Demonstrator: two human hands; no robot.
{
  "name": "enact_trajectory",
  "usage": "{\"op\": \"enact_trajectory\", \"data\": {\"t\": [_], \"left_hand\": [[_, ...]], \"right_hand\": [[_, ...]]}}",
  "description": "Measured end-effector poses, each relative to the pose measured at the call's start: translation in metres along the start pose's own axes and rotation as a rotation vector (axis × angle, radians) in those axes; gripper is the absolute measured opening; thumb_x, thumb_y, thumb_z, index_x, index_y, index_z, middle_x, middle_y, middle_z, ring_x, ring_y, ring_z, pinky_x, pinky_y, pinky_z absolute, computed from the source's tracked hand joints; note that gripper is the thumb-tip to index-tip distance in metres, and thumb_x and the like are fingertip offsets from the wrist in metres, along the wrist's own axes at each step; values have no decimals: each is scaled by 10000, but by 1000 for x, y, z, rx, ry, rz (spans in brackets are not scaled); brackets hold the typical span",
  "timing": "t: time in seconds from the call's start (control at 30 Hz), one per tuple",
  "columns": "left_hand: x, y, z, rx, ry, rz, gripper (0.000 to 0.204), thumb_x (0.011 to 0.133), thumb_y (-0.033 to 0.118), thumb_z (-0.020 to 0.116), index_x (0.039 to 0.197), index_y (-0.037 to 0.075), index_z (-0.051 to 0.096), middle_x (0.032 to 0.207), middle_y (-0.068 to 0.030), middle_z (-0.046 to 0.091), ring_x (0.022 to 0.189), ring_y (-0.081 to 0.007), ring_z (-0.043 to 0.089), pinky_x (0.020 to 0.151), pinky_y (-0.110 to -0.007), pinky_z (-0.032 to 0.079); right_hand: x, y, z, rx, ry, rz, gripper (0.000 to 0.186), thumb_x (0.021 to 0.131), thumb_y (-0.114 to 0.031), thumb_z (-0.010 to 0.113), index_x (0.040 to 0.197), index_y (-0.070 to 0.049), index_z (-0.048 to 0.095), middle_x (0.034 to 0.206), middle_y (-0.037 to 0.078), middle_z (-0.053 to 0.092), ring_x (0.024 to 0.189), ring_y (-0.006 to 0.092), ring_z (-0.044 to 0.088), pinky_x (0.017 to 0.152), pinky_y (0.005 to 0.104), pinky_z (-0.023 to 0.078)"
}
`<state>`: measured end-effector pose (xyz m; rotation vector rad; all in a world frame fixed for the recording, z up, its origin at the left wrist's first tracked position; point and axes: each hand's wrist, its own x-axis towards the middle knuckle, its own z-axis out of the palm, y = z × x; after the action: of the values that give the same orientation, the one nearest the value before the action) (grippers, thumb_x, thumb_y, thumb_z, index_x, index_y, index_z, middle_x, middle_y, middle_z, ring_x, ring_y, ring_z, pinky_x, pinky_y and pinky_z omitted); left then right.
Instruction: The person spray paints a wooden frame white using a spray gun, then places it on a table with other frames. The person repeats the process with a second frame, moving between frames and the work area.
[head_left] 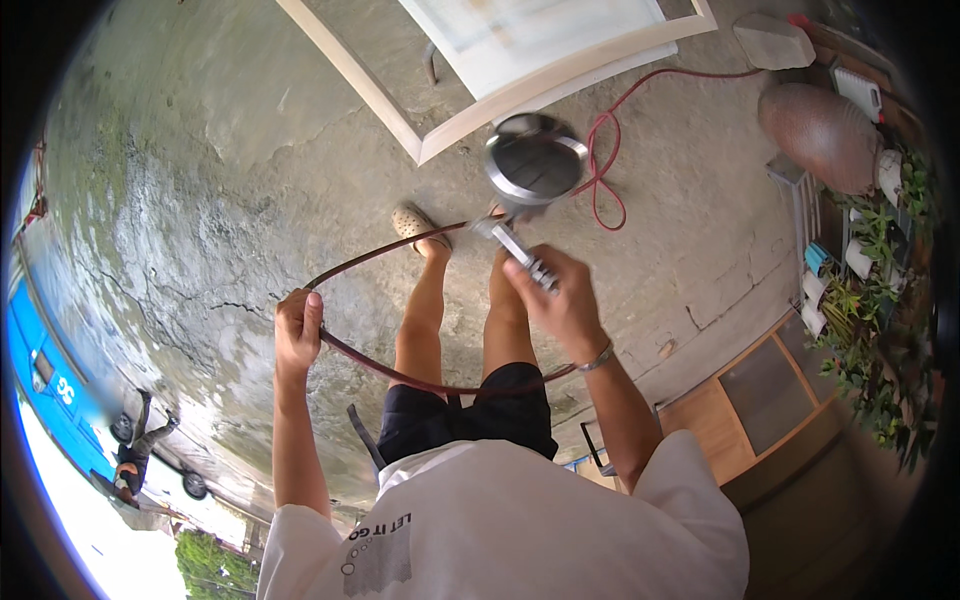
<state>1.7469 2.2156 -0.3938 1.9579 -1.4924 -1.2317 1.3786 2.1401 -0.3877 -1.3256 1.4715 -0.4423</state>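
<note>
A dark red hose [360,358] runs in a loop through my left hand [298,322], whose fingers are wrapped round it at waist height, out to the side of my legs. My right hand [563,300] grips a metal spray gun [510,240] with a round, dark-topped silver cup [535,160], slightly blurred, held out over my legs. The hose reaches toward the gun's body and also trails behind it in loose loops across the concrete floor [200,180].
A pale wooden frame [380,100] and white panel [530,30] lie ahead. Right are a large clay jar [815,135], potted plants [885,330] and a wood-framed panel [730,420]. A blue vehicle [50,350] and another person [135,460] are at the far left.
</note>
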Motion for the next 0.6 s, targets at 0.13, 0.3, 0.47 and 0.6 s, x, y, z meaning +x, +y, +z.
{"op": "enact_trajectory", "data": {"t": [0.13,0.3,0.47,0.6], "left_hand": [[9,18,13,29,-5,44,509,1032,218,499,603,-36,393,548,-135,360,526,-299,336,548,-405,302],[29,43,37,47,-38,46,516,1033,233,496,604,-35,394,554,-144,360,529,-316,340,547,-409,300],[42,71,61,59,-47,23,543,1039,271,484,599,-35,393,541,-143,349,508,-315,339,520,-420,277],[56,96,79,40,-72,6,554,1042,290,484,601,-36,405,535,-132,356,481,-293,340,496,-413,271]], "right_hand": [[35,27,-57,-83,234,54,345,928,-305,704,789,3,631,609,89,578,527,163,505,512,346,421],[80,70,-132,-120,505,30,345,925,-316,703,818,12,681,629,74,641,547,126,557,531,321,446],[120,85,-200,-160,592,54,401,929,-361,694,835,29,694,677,94,686,606,169,655,570,318,495],[153,109,-253,-211,707,22,468,922,-431,689,793,18,703,661,77,675,564,153,612,515,304,443]]}}
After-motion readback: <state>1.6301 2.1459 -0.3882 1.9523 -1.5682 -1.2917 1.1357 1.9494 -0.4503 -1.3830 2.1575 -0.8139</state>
